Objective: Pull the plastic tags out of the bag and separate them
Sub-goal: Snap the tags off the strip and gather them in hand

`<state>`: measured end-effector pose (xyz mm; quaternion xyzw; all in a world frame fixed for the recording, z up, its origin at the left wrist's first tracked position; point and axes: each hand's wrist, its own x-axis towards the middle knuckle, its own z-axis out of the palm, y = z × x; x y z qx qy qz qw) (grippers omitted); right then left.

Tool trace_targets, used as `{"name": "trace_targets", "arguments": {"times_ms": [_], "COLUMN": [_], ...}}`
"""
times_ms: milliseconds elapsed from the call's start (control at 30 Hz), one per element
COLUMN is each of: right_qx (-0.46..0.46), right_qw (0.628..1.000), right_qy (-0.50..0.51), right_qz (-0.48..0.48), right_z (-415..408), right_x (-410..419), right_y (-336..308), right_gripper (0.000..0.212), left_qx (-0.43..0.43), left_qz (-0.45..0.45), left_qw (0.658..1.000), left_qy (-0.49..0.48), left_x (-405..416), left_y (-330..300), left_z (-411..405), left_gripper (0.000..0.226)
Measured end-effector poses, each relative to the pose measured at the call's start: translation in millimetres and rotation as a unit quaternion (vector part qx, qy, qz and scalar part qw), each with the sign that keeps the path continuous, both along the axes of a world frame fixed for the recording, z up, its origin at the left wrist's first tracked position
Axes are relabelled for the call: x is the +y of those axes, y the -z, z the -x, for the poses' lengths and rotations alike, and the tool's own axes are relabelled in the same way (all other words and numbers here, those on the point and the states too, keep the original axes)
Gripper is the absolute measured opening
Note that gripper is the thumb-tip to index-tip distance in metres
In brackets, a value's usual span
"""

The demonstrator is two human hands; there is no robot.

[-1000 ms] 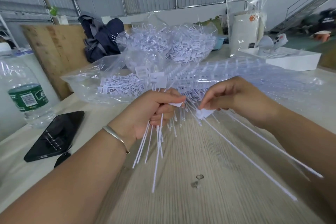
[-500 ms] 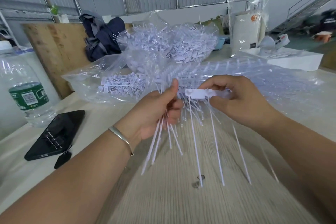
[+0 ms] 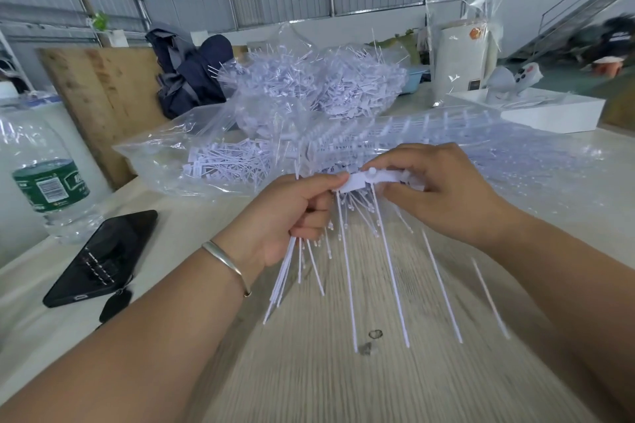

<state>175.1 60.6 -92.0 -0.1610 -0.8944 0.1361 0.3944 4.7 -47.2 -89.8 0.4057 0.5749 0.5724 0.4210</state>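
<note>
A strip of white plastic tags (image 3: 369, 180) is being pinched from both ends: the left hand (image 3: 292, 216) has its thumb and forefinger closed on the flat head at the strip's left end, with a bundle of loose tags (image 3: 287, 271) tucked under its curled lower fingers, while the right hand (image 3: 443, 192) is curled round the rest of the strip, fingertips clamped on the heads. The long thin tails are left hanging down toward the table (image 3: 326, 371), fanned out and apart from each other. The clear bag (image 3: 165, 151) with many more tags is lying just behind the hands, and a second heaped bag (image 3: 319, 86) sits further back. Looks like one tag is about to be snapped off the strip, so plenty is left to do. To get it done cleanly, the strip should probably be gripped right next to the joint and the end tag twisted off, not yanked, or the tails could get tangled or bent. A phone (image 3: 103, 257) and a water bottle (image 3: 44, 182) are parked off to the left, out of the way.
</note>
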Motion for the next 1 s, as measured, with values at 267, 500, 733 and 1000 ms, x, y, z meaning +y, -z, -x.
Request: {"name": "trace_targets", "arguments": {"times_ms": [267,500,733,1000], "right_qx": [0.038,0.072,0.039,0.093], "right_qw": [0.982,0.933,0.931,0.951], "right_qy": [-0.032,-0.184,-0.206,-0.114], "right_qz": [0.18,0.3,0.298,0.27], "right_z": [-3.8,-6.7,-1.0,-0.4], "right_x": [7.4,0.0,-7.9,-7.5], "right_y": [-3.0,-8.6,-5.9,-6.1], "right_gripper": [0.017,0.029,0.033,0.051], "left_qx": [-0.028,0.036,0.012,-0.14], "left_qz": [-0.019,0.019,0.006,-0.021], "left_qw": [0.997,0.986,0.979,0.977], "left_qy": [0.071,0.162,0.204,0.162], "left_x": [-4.5,-8.1,-7.2,-4.1], "left_y": [-2.6,4.8,7.1,0.4], "left_z": [6.8,2.1,-5.6,-3.0], "left_gripper": [0.027,0.021,0.007,0.021]}}
